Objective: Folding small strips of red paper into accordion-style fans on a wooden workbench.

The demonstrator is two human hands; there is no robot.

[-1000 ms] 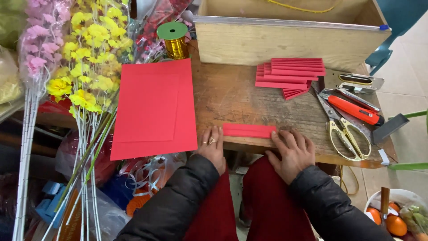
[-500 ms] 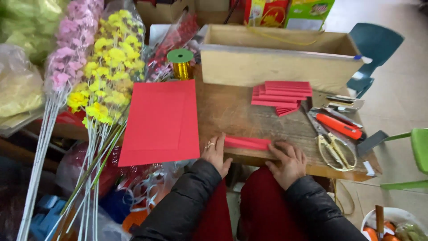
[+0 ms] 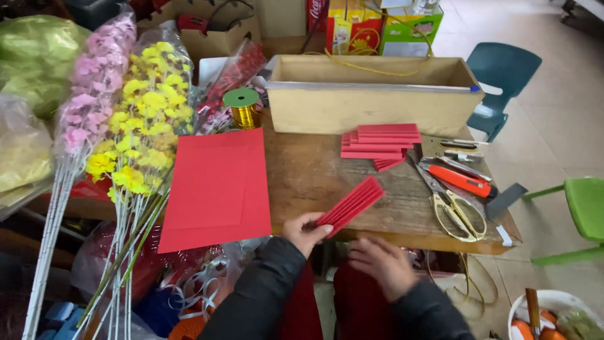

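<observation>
pleated red paper strip [image 3: 352, 203] pinched at one end by left hand [image 3: 303, 230], lifted slantwise off the wooden table [image 3: 327, 176] so folds stay bunched. right hand [image 3: 381, 263] empty, fingers loose, just below the table edge. scissors [image 3: 454, 213] nearby.

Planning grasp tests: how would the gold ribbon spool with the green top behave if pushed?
The gold ribbon spool with the green top stands upright on a flat end, so it likely slides. It looks small and probably light. Tipped sideways, its round body could roll.
</observation>
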